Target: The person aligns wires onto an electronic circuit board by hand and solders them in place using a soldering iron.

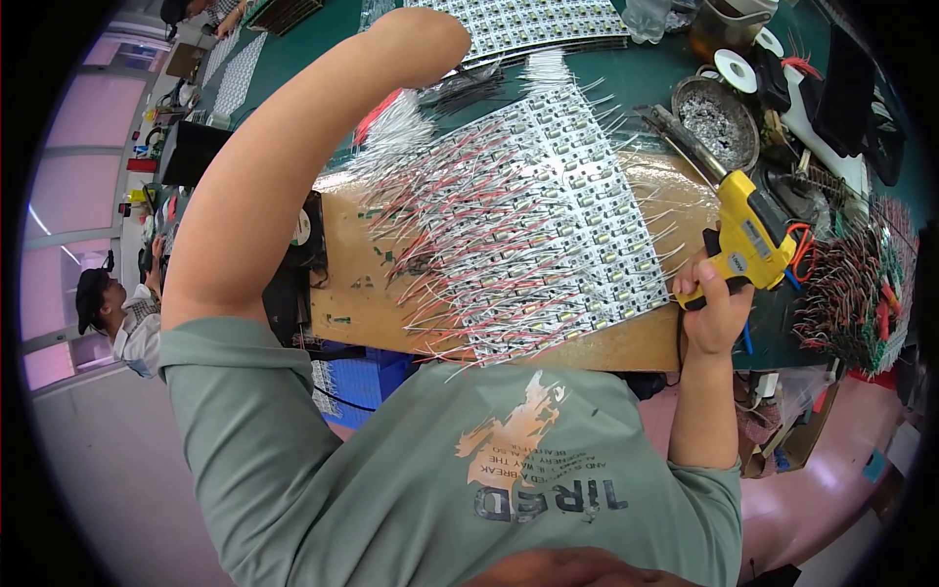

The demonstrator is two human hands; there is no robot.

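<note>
My right hand (pixel 712 306) is wrapped round the grip of a yellow soldering gun (pixel 751 230). The gun's dark metal barrel points up and left, beside a round metal bowl of silvery scraps (pixel 719 125). My left forearm (pixel 284 161) reaches far forward, ending at the near edge of a stack of white circuit board panels (pixel 528 22); its fingers are hidden behind the wrist. Between my arms lies a panel of small circuit boards (pixel 577 215), slightly turned. Many red and white wires (pixel 469 254) stick out over its left half.
The panel rests on a brown board (pixel 342 264) on a green table (pixel 626 88). White wire bundles (pixel 401 132) lie beyond it. At right are a white spool (pixel 736 70) and a heap of red and green wired parts (pixel 851 284). Another person (pixel 122 313) sits at far left.
</note>
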